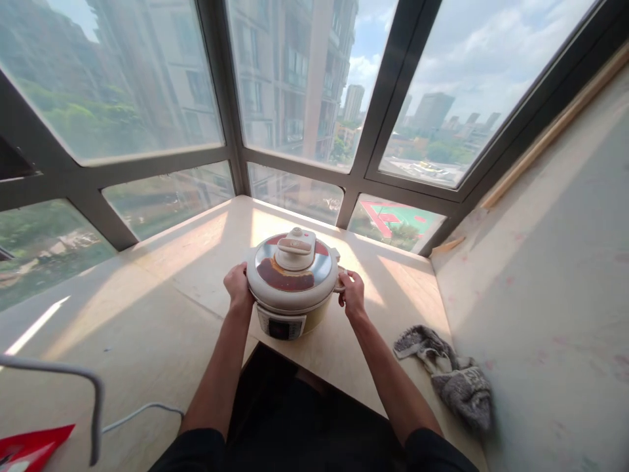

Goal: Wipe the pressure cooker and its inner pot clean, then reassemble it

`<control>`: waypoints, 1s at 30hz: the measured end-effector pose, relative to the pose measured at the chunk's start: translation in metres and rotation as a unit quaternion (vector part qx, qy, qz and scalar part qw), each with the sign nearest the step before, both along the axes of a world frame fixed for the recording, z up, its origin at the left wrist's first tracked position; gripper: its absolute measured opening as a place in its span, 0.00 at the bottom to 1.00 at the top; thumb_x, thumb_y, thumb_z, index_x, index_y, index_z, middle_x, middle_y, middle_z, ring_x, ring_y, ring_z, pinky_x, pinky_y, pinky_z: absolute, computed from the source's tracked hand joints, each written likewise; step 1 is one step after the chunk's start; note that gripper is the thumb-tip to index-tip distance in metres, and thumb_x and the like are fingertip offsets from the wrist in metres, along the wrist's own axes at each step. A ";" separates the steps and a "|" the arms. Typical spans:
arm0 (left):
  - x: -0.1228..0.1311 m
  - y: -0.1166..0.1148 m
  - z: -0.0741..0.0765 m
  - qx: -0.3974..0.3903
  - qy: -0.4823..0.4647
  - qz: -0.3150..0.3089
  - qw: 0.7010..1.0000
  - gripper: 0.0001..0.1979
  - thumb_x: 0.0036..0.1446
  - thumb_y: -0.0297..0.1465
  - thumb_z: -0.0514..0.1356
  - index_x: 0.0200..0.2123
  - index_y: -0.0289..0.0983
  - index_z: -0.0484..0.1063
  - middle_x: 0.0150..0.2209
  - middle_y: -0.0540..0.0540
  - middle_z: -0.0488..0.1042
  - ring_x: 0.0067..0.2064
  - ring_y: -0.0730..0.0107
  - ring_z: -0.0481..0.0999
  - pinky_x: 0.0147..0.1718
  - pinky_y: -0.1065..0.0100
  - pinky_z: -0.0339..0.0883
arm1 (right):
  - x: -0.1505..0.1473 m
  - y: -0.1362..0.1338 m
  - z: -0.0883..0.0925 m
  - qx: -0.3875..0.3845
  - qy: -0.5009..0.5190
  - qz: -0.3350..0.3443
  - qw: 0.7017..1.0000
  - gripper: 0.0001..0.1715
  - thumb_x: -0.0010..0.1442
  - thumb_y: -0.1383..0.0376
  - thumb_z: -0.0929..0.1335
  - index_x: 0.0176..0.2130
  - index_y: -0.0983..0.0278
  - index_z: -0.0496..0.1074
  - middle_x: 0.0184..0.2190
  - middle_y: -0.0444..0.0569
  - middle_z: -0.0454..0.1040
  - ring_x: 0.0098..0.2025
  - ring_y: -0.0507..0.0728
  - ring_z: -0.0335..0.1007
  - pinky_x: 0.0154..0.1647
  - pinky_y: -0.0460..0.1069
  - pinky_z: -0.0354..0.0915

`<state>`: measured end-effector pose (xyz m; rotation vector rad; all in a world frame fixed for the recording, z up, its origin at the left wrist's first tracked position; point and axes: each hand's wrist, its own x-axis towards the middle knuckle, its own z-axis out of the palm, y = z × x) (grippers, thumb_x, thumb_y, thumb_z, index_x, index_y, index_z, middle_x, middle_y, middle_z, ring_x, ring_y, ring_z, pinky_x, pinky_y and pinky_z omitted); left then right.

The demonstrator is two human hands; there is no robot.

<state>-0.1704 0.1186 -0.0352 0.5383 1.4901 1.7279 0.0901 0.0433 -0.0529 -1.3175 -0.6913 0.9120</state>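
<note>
An electric pressure cooker (297, 301) with a closed, shiny lid and a dark front panel sits upright near the front edge of the pale counter (162, 314). On its left side, my left hand (238, 287) is closed at the rim, its fingertips partly hidden behind the body. The side handle on the right is gripped by my right hand (352, 293), with the fingers curled round it. Whether the cooker's base rests on the counter or is slightly raised, I cannot tell.
A crumpled grey cloth (459, 380) lies at the right by the wall (550, 282). Windows with dark frames (237, 151) enclose the back. At lower left are a grey metal bar (93, 393), a white cable (142, 410) and a red packet (37, 449).
</note>
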 end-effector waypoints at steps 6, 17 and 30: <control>0.065 -0.026 -0.004 0.033 -0.059 -0.059 0.996 0.13 0.48 0.30 0.61 0.19 0.38 0.59 0.19 0.57 0.57 0.24 0.77 0.56 0.23 0.71 0.54 | 0.052 -0.034 0.002 0.009 0.001 -0.088 0.996 0.22 0.49 0.50 0.71 0.36 0.63 0.68 0.15 0.33 0.60 0.10 0.45 0.49 0.04 0.42 0.45; 0.128 -0.055 -0.015 0.051 -0.058 -0.124 0.989 0.11 0.48 0.37 0.61 0.23 0.38 0.62 0.22 0.57 0.58 0.26 0.76 0.57 0.25 0.70 0.55 | 0.097 -0.077 -0.007 0.036 0.045 -0.193 0.980 0.25 0.49 0.50 0.72 0.40 0.64 0.70 0.16 0.35 0.64 0.12 0.47 0.53 0.07 0.43 0.49; 0.106 -0.009 -0.013 0.029 -0.014 -0.236 0.971 0.10 0.45 0.36 0.63 0.31 0.36 0.73 0.32 0.49 0.74 0.33 0.70 0.69 0.30 0.70 0.63 | 0.101 -0.082 -0.022 0.096 0.046 -0.079 0.991 0.26 0.55 0.47 0.71 0.45 0.62 0.68 0.18 0.33 0.63 0.14 0.46 0.52 0.11 0.41 0.51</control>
